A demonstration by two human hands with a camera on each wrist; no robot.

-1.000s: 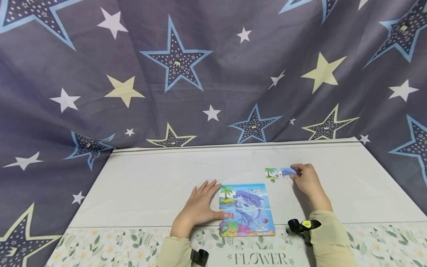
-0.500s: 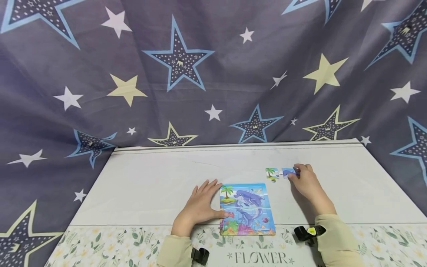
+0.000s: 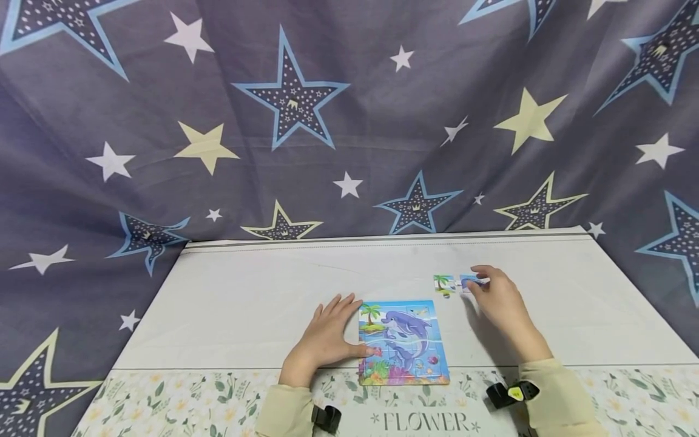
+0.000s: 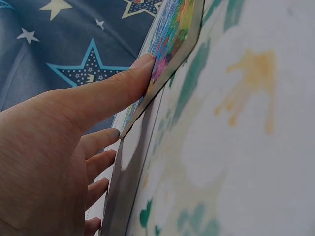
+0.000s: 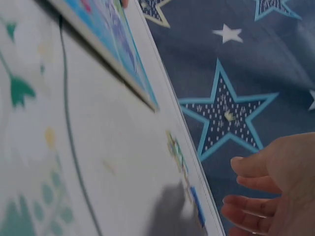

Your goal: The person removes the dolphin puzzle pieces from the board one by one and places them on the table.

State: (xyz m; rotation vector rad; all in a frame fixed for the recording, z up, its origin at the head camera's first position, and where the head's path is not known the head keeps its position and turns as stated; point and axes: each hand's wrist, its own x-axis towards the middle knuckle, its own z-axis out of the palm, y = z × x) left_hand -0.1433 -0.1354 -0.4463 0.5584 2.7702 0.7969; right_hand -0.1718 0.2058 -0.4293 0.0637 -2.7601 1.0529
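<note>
My left hand (image 3: 324, 340) lies at the left side of a dolphin jigsaw puzzle (image 3: 406, 349) in a flat square tray. Its thumb rests on the picture and its fingers spread along the left edge, as the left wrist view also shows. Behind the puzzle to the right are two loose pieces: a palm tree piece (image 3: 443, 283) and a blue dolphin piece (image 3: 467, 281). In the head view my right hand (image 3: 505, 306) overlaps the dolphin piece's right part. From the right wrist, that blue piece (image 5: 198, 206) lies flat on the table, apart from the loosely bent fingers.
A white cloth (image 3: 262, 303) covers the table, with a floral strip (image 3: 180, 400) and a "FLOWER" print along the front. A grey star-patterned curtain (image 3: 349, 121) hangs behind the table. Black straps (image 3: 326, 420) with cameras sit on both wrists.
The right hand has gone from fingering the dolphin piece to hovering over it, its forearm shifted slightly right. The two loose pieces and the left hand have stayed in place.
</note>
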